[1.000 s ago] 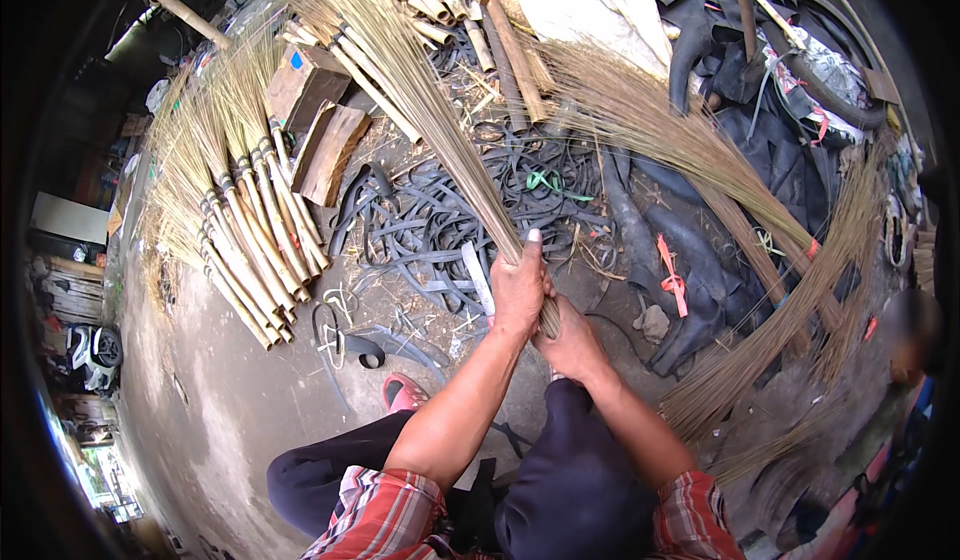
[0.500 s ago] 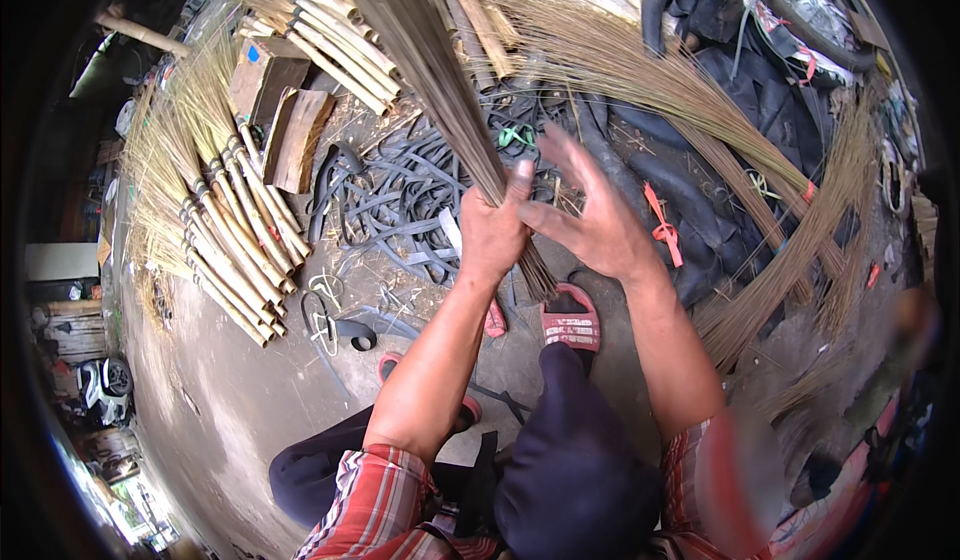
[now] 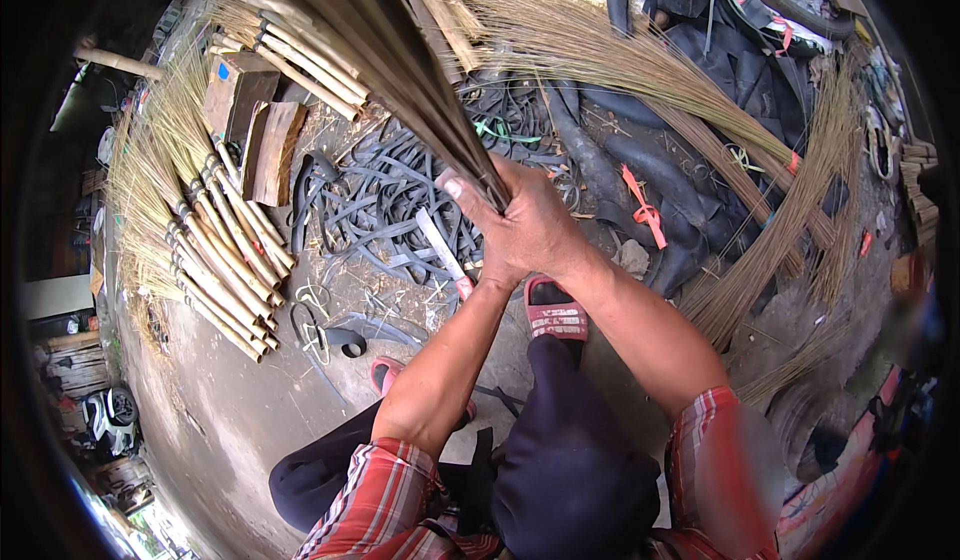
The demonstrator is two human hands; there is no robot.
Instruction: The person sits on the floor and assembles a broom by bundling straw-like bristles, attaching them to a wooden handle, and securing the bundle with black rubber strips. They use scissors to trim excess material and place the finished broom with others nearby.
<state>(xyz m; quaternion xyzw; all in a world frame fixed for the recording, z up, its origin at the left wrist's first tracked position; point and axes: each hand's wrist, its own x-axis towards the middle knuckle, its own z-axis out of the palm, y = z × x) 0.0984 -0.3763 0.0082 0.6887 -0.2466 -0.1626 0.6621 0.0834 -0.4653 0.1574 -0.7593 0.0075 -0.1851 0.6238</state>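
Observation:
A thick bundle of brown broom straws [image 3: 380,50] rises from my hands toward the upper left, close to the camera. My left hand [image 3: 476,215] and my right hand [image 3: 545,225] are clasped together round its lower end, the right one wrapped over the left. Below the hands, on the ground, lie black rubber strips [image 3: 385,210] and a knife [image 3: 443,250] with a pale blade and a red handle. My foot in a red sandal [image 3: 555,315] sits just under my right wrist.
Several finished brooms with pale handles [image 3: 220,250] lie in rows at the left, beside wooden blocks [image 3: 255,125]. Loose straw [image 3: 640,60] fans across the top and right over black rubber tubes [image 3: 640,175]. A metal tool [image 3: 315,335] lies on the concrete.
The straw bundle has come up closer to the camera. My right hand, fingers spread half a second ago, has closed over my left hand on the bundle's end.

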